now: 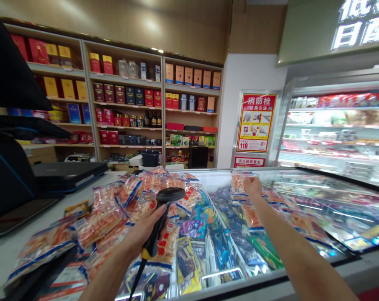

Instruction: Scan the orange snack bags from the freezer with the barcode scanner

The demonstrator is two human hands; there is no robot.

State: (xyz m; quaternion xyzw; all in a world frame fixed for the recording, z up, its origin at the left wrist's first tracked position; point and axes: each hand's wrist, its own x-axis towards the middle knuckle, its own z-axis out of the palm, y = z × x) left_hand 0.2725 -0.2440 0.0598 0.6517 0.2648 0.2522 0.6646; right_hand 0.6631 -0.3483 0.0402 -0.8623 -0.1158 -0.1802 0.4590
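My left hand (150,228) is wrapped round the handle of a black barcode scanner (170,194), whose cable runs down toward me. Under and beside it lies a large heap of clear food packets (101,223) with blue edges and orange-pink contents. Out to the right, my right hand (253,185) grips the edge of one such food packet (238,184) above the freezer glass. More of these packets (308,223) rest on the glass to the right of that arm.
A glass-topped chest freezer (214,288) holds colourful ice-cream packs (186,261). At left stand a black screen (7,167) and a closed black cash drawer (67,173) on a counter. Shelves (126,75) of boxes line the back wall, and a lit display fridge (333,125) stands right.
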